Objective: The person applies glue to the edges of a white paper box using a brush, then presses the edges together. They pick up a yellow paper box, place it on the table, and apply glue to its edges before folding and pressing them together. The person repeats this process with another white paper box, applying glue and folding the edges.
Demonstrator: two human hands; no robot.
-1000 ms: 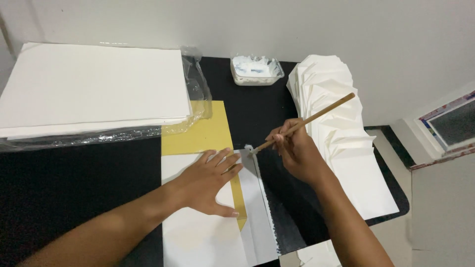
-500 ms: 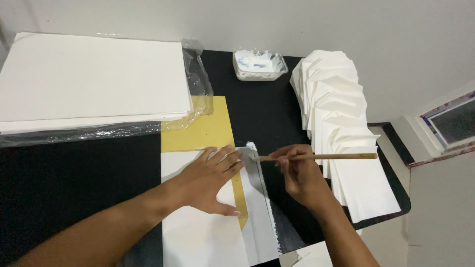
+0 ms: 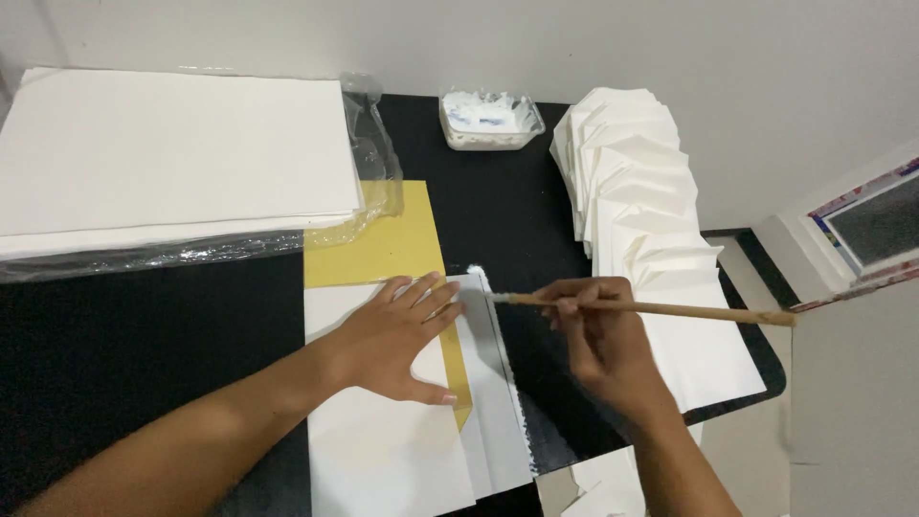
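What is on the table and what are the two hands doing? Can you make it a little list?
left hand: pressed flat on the white sheet
right hand: holds the brush, tip on the sheet's pasted strip
under the sheet: yellow board
far edge: small tub of white paste
right side: fanned row of folded white papers
left side: stack of white paper in clear plastic wrap
table: black

A black table (image 3: pixel 144 325) carries a plastic-wrapped stack of white sheets (image 3: pixel 172 153) at its far left corner, a yellow board (image 3: pixel 383 239) mid-table, a white tub (image 3: pixel 490 120) at the far edge, and folded white papers (image 3: pixel 641 220) along the right edge.
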